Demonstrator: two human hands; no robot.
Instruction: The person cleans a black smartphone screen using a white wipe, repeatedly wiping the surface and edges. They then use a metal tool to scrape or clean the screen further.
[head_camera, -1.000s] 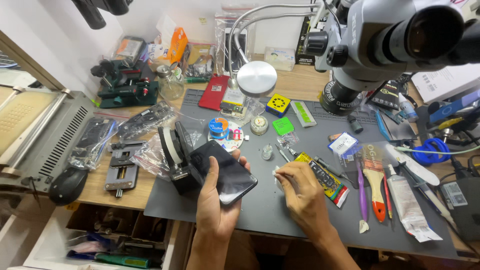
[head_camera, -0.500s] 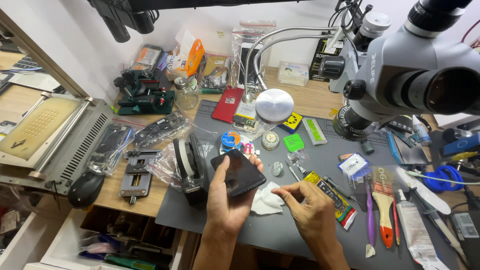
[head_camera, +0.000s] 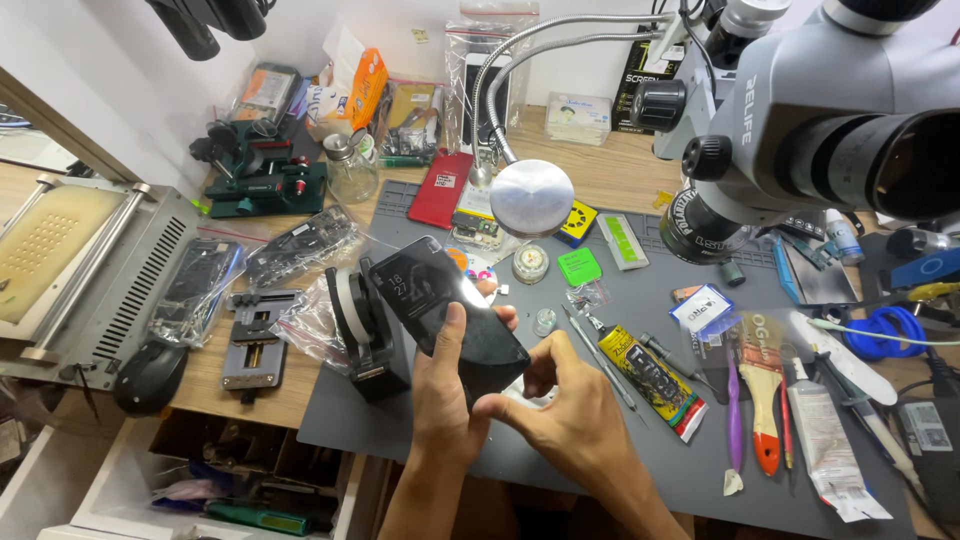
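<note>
My left hand (head_camera: 447, 398) holds a black smartphone (head_camera: 440, 305) above the grey work mat (head_camera: 640, 455), thumb lying across its dark glass; the screen is lit at the top. My right hand (head_camera: 568, 420) grips the phone's lower right end with thumb and fingers. A white wipe is mostly hidden under my right hand. Just left of the phone stands a black tape dispenser (head_camera: 362, 325).
A microscope head (head_camera: 810, 130) overhangs the right. A round lamp (head_camera: 531, 197) on a gooseneck sits behind the phone. A glue tube (head_camera: 645, 378), brush (head_camera: 759, 385), tweezers and small jars lie on the mat's right. A clamp jig (head_camera: 248, 345), mouse (head_camera: 148, 377) and heating plate (head_camera: 70, 270) are left.
My right hand left the white wipe and moved left onto the phone's lower end. The left hand raised and turned the phone, whose screen now shows light.
</note>
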